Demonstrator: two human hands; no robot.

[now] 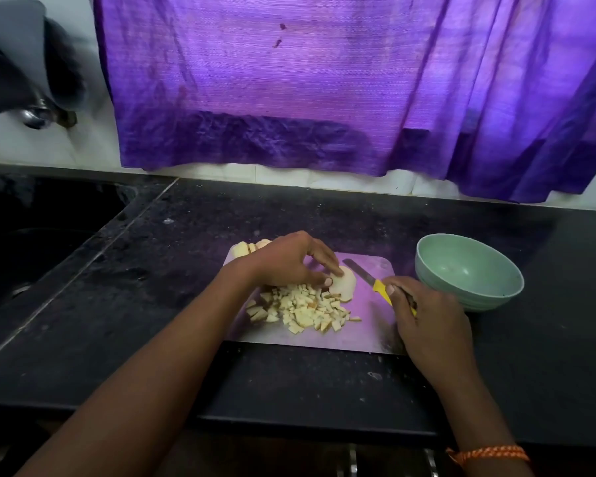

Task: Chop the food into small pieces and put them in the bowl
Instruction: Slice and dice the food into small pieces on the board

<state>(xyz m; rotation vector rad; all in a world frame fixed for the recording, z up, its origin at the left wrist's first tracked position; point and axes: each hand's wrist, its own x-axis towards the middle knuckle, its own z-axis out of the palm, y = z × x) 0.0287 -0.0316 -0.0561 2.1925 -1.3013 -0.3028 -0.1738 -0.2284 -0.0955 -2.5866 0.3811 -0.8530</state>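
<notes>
Light, soft, crumbly slice pinned flat on board by left hand fingertips, right hand fingers wrapped round knife handle; best held by the crust, gently.

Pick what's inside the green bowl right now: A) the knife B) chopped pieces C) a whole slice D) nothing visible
D: the green bowl shows only its bare inside, while the chopped pieces lie heaped on the cutting board and the right hand holds the knife.

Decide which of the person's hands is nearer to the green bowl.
Right. The right hand, gripping the knife, sits just beside the green bowl; the left hand holds a slice farther away.
</notes>
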